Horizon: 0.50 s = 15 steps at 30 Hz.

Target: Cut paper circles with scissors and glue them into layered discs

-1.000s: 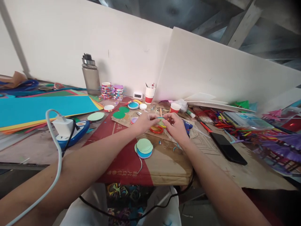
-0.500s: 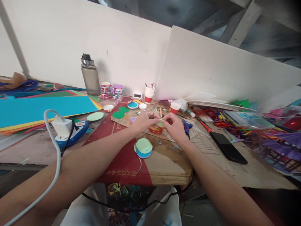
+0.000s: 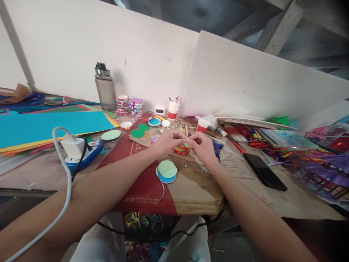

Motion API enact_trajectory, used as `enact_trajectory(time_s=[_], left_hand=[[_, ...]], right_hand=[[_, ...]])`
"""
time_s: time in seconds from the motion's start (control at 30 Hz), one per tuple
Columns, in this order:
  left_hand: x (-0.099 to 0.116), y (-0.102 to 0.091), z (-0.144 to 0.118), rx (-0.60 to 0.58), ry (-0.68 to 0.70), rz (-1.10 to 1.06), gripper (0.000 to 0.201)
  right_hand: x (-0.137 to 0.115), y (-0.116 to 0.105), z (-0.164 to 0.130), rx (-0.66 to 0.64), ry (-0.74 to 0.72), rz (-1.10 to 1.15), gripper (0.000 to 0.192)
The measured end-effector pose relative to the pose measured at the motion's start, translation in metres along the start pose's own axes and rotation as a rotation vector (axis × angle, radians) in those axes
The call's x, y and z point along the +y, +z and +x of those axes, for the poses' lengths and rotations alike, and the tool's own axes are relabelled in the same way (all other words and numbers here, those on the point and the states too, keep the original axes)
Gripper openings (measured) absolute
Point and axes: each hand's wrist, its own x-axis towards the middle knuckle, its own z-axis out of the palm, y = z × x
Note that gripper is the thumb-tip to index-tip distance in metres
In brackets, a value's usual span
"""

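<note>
Left hand (image 3: 172,141) and right hand (image 3: 201,146) pinch green paper (image 3: 188,145), back from the near edge of the table (image 3: 199,196); likely light, easily creased; hold by rim.

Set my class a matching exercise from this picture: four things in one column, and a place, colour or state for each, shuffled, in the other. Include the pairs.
Column one
1. Pale green piece
2. Phone
3. Bottle
4. Clock

Column two
A. black, lying flat to the right of the hands
B. small and white, toward the back
C. held between the fingertips of the left hand and right hand
D. tall and upright, greyish with a black top

Pairs: 1-C, 2-A, 3-D, 4-B
</note>
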Motion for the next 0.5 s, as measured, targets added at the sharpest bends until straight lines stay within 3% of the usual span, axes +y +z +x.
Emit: enact_trajectory(time_s=[0.17, 0.3, 0.43, 0.5], left_hand=[[-0.003, 0.0, 0.001, -0.006, 0.041, 0.018, 0.019], [-0.007, -0.004, 0.004, 0.096, 0.153, 0.038, 0.014], [-0.002, -0.008, 0.001, 0.265, 0.361, 0.185, 0.007], [0.004, -0.009, -0.003, 0.307, 0.409, 0.285, 0.005]], right_hand=[[0.0, -0.002, 0.001, -0.001, -0.057, -0.008, 0.019], [0.001, -0.003, 0.003, 0.087, -0.013, 0.052, 0.051], [0.003, -0.006, 0.005, 0.062, 0.069, 0.144, 0.029], [0.005, -0.005, 0.004, -0.032, 0.125, 0.192, 0.037]])
